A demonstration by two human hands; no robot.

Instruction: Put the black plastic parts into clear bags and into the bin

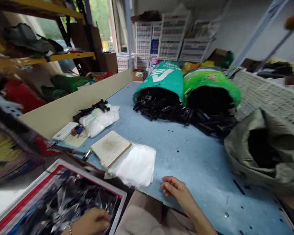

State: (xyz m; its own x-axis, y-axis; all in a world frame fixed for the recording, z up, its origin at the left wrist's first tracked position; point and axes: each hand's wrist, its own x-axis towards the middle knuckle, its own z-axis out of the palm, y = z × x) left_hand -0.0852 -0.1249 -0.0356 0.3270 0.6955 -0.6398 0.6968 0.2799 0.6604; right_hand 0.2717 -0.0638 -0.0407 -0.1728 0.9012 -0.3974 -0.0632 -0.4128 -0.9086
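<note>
My left hand, slightly blurred and with a bracelet at the wrist, is over the near right part of a white-and-red-rimmed crate. Inside the crate lie black parts in clear plastic bags. Its fingers are loosely stretched, with nothing visible in them. My right hand hovers by the front edge of the blue table, fingers loosely bent, thumb apart, holding nothing I can see. Nearest to it is a stack of white plastic bags, partly under a square board.
A teal sack and a green sack spill black plastic parts at the back. An olive cloth bag stands at right. A tied white bag bundle and a white device lie at left beside a low partition.
</note>
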